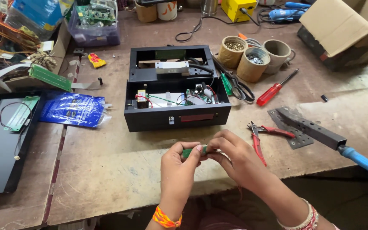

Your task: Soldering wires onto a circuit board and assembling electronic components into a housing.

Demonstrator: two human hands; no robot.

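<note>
My left hand [179, 164] and my right hand [231, 155] meet near the table's front edge and both pinch a small green part [194, 151] between their fingertips. Most of that part is hidden by the fingers. Just beyond the hands stands an open black box [176, 117] with wires, small circuit boards and a metal bar inside. Red-handled pliers [260, 138] lie just right of my right hand.
A red screwdriver [273, 90], black scissors [237, 87] and three cardboard cups [252, 59] of small hardware sit right of the box. A dark metal bar with a blue handle [320, 132] lies at right. A blue packet [73, 110] and a black panel [1, 145] lie at left.
</note>
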